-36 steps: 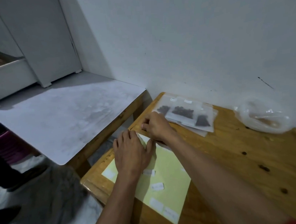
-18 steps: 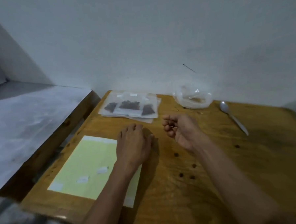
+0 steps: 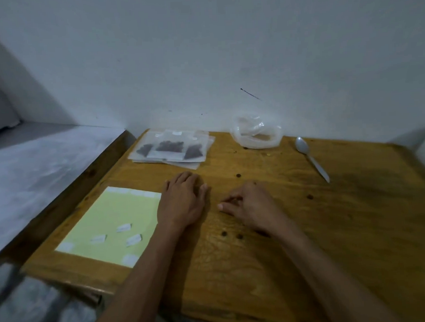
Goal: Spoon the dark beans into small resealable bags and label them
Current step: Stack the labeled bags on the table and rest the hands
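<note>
Resting palm-down on the wooden table (image 3: 309, 242), the left hand (image 3: 182, 206) is lying flat with fingers straight and grasping nothing, its heel overlapping the right edge of the label sheet (image 3: 106, 223). One right hand (image 3: 252, 208) is sitting just to its right, fingers curled inward toward the tabletop; whether it is pinching a small label cannot be told from this view.

Label sheet, one: pale yellow backing, lying at the near left of the table. Three loose white labels (image 3: 124, 227) are showing near its middle, with white patches remaining at its corners and along its far edge.

Filled bags (image 3: 170, 148), three counted: small clear resealable bags, each showing a dark clump of beans, lying overlapped on a flat stack of further clear bags at the far left, close to the wall. The number in the stack beneath cannot be told.

Loose plastic bag (image 3: 255, 134), one: crumpled and open, sitting far centre against the wall, right of the filled bags; contents unclear.

Spoon (image 3: 309, 155), one: pale, lying at the far right, bowl toward the wall, handle pointing near and right, well apart from both hands.

Dark spots are dotting the table around the hands; beans or knots cannot be told.
</note>
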Demonstrator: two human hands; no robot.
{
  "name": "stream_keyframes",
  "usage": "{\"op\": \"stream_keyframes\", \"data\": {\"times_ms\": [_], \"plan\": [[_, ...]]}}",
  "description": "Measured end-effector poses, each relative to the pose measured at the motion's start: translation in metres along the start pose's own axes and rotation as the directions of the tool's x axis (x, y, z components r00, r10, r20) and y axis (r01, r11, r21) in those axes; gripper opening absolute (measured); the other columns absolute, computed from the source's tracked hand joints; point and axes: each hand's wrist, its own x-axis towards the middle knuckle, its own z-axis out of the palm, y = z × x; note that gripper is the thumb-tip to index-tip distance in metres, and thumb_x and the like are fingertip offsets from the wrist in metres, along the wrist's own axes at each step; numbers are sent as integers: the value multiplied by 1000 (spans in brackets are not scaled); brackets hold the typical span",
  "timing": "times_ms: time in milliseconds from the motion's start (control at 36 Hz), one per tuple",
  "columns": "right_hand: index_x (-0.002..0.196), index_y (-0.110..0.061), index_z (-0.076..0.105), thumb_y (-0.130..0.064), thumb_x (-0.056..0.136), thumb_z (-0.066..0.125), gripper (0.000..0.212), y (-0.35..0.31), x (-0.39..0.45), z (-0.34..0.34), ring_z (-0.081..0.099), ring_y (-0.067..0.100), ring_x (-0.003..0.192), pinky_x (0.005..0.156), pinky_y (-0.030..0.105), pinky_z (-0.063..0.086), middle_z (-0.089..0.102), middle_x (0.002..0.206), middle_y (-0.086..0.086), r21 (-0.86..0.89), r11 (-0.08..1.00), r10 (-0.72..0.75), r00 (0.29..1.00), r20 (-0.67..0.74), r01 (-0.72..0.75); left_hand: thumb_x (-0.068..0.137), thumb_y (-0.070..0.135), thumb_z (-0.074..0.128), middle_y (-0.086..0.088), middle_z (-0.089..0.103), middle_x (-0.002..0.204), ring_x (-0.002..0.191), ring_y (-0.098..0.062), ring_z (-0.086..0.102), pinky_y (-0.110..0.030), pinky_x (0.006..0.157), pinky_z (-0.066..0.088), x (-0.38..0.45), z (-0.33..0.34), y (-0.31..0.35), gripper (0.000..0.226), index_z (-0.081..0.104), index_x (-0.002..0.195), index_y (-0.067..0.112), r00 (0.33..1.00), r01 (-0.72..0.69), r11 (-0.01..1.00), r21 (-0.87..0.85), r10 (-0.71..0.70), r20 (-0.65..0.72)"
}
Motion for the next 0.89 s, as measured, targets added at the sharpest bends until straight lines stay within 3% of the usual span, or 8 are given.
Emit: {"op": "stream_keyframes", "data": {"times_ms": [139, 222, 333, 389, 444, 583, 667, 889], "plan": [[92, -25, 79, -39, 90, 70, 16, 5, 2, 3, 62, 8, 75, 70, 30, 52, 73, 81, -8, 6, 1000, -24, 999, -48, 24, 101, 47, 46, -3, 49, 150, 140, -23, 40, -46, 117, 28, -1, -2, 7, 50, 55, 139, 17, 999, 36, 999, 6, -36, -14], [80, -18, 71, -34, 93, 67, 21, 11, 2, -1, 51, 3, 59, 59, 24, 41, 57, 63, -11, 273, 960, 93, 988, -125, -56, 100, 48, 46, -2, 48, 151, 140, -22, 41, -48, 117, 31, -2, -3, 9, 50, 54, 140, 19, 998, 56, 998, 24, -56, -1], [74, -11, 60, -14, 96, 55, 22, 26, 3, -26, 47, 11, 53, 47, 25, 34, 54, 65, 3, 850, 481, 376, 926, 21, -215, 100, 46, 48, -3, 48, 151, 140, -22, 40, -46, 117, 30, 0, -4, 14, 49, 54, 140, 18, 997, 73, 997, 28, -74, 9], [76, -10, 60, -7, 94, 47, 22, 36, 3, -35, 48, 12, 53, 46, 25, 31, 58, 65, 5, 928, 291, 457, 886, 78, -232, 99, 43, 51, -4, 54, 145, 135, -23, 45, -45, 115, 33, 2, -2, 19, 45, 58, 135, 16, 996, 86, 996, 18, -85, -13], [78, -9, 62, -6, 92, 45, 23, 45, 8, -39, 48, 12, 53, 44, 24, 30, 59, 65, 5, 940, 240, 530, 844, 82, -242, 97, 41, 54, -5, 62, 129, 122, -26, 54, -47, 108, 40, 4, 1, 25, 38, 64, 123, 15, 994, 100, 995, 9, -100, -46], [93, -2, 73, -17, 90, 56, 22, 50, 31, -39, 60, 18, 69, 65, 43, 54, 66, 82, 5, 682, 663, 520, 846, -121, -310, 94, 41, 53, -4, 66, 107, 108, -27, 58, -49, 97, 45, 10, 6, 36, 30, 67, 104, 17, 988, 122, 992, 35, -118, -101], [90, -11, 74, -20, 94, 55, 21, 54, 50, -40, 64, 13, 74, 57, 28, 51, 72, 96, -6, 306, 916, 346, 899, -269, -260, 95, 42, 52, -5, 65, 106, 109, -27, 56, -45, 97, 45, 13, 9, 42, 32, 67, 103, 15, 988, 134, 990, 47, -130, -89], [127, -28, 66, -14, 93, 49, 41, 70, 109, -48, 62, 27, 92, 70, 32, 48, 67, 116, 5, -92, 960, 240, 944, -225, -266, 95, 46, 48, -3, 62, 111, 111, -24, 52, -42, 99, 40, 12, 18, 36, 33, 64, 105, 19, 979, 97, 995, 30, -90, -183]]}}
